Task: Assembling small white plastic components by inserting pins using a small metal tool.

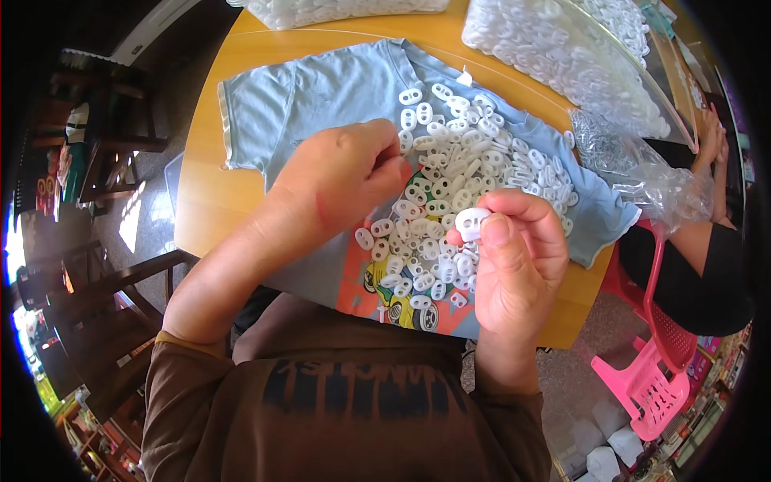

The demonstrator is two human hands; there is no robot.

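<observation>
A heap of small white plastic cord locks (pixel 462 173), oval with two holes each, lies on a light blue T-shirt (pixel 313 92) spread over the table. Between the thumb and fingers of my right hand (pixel 518 261) is one white cord lock (pixel 471 224), raised above the near right part of the heap with its holes showing. My left hand (pixel 345 169) hovers at the heap's left side, back upward, its fingers curled in and thumb close to them. Whatever those fingers may hold is hidden from view.
The wooden table (pixel 205 193) has a curved edge. A clear bin (pixel 562 56) full of white pieces stands at the far right, near a plastic bag of metal parts (pixel 602 149). Another person's hands (pixel 713 138) are at the right, above a pink plastic chair (pixel 646 386).
</observation>
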